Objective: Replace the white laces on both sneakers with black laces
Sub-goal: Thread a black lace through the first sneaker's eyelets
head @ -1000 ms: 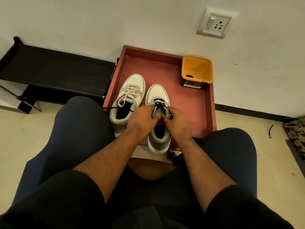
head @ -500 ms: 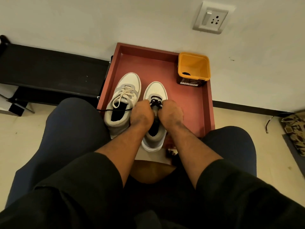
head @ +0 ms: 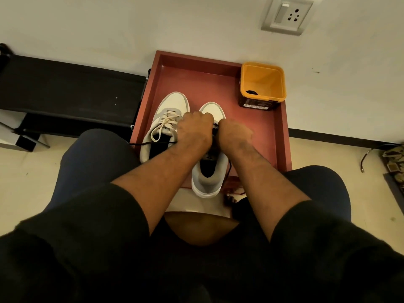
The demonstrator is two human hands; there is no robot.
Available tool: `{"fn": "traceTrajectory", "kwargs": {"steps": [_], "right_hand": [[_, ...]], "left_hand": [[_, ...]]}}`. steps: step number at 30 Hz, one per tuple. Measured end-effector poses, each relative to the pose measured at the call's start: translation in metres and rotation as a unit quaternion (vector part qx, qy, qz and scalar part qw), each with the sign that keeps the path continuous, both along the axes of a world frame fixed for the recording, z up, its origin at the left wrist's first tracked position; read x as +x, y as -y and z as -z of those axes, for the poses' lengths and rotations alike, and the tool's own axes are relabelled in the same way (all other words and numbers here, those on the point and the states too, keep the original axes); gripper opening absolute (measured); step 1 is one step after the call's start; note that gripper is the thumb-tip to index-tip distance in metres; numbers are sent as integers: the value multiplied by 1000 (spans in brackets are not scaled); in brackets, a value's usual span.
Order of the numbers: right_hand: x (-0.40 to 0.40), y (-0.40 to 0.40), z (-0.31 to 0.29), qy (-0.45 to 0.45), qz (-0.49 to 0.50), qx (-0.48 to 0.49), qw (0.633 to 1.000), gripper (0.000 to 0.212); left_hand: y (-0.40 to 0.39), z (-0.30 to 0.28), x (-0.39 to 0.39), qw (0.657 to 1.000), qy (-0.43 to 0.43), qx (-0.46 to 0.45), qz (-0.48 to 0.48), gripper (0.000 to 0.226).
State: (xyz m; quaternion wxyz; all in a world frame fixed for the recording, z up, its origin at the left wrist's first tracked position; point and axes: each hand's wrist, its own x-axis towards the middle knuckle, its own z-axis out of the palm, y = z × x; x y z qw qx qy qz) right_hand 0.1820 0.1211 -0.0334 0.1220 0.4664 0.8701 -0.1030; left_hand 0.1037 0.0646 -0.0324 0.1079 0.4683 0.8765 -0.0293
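Two grey and white sneakers stand side by side in a red tray (head: 282, 136). The left sneaker (head: 172, 106) still carries its white lace (head: 162, 125). The right sneaker (head: 211, 171) has a black lace (head: 215, 126) in its front eyelets, mostly hidden by my hands. My left hand (head: 193, 130) and my right hand (head: 232, 133) are curled over the right sneaker's eyelets, each gripping the black lace. One black strand (head: 150, 143) runs left across the left sneaker's opening. Another hangs down the right sneaker's side.
An orange square tub (head: 263, 84) stands in the tray's far right corner. A black low shelf (head: 65, 90) sits to the left against the wall. My knees flank the tray. A cable (head: 369, 155) and patterned cloth lie on the floor at right.
Both hands have slid forward along the right sneaker toward its toe and closed together over the black lacing. The camera has tilted down and nearer.
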Motion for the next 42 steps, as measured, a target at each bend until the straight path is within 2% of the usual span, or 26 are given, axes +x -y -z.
{"fn": "traceTrajectory", "kwargs": {"steps": [5,9,17,22,25,26,28,30,32,35,39,42], "right_hand": [[-16,-10,-6,36,-48,-4,998,22],[-9,-16,-1,3,-49,-37,998,25],[7,-29,10,12,-98,-31,995,24],[11,-37,11,-1,-47,-49,998,27],[14,-31,14,-54,-23,-54,997,24],[18,-27,16,-93,-31,-36,994,29],[29,-12,19,-181,-75,28,980,54],[39,7,22,-224,-134,104,960,58],[46,21,27,-150,-173,109,967,54],[45,23,27,-23,-191,88,977,40],[38,25,28,18,-217,139,966,16],[41,26,32,-15,-232,161,959,10]], "left_hand": [[-18,2,-1,997,77,-6,-2,26],[-18,-1,-7,997,69,2,20,25],[-9,8,-19,997,57,-22,49,24],[-3,8,-27,997,58,-25,53,23],[-1,6,-20,995,91,-7,28,23],[1,8,-19,993,114,9,15,22],[6,12,-19,984,166,62,10,26],[17,20,-22,966,229,122,12,46],[28,25,-25,948,271,167,8,64],[39,23,-26,933,281,223,-31,47],[44,10,-30,948,205,242,-18,41],[48,6,-29,959,179,217,-19,37]]}}
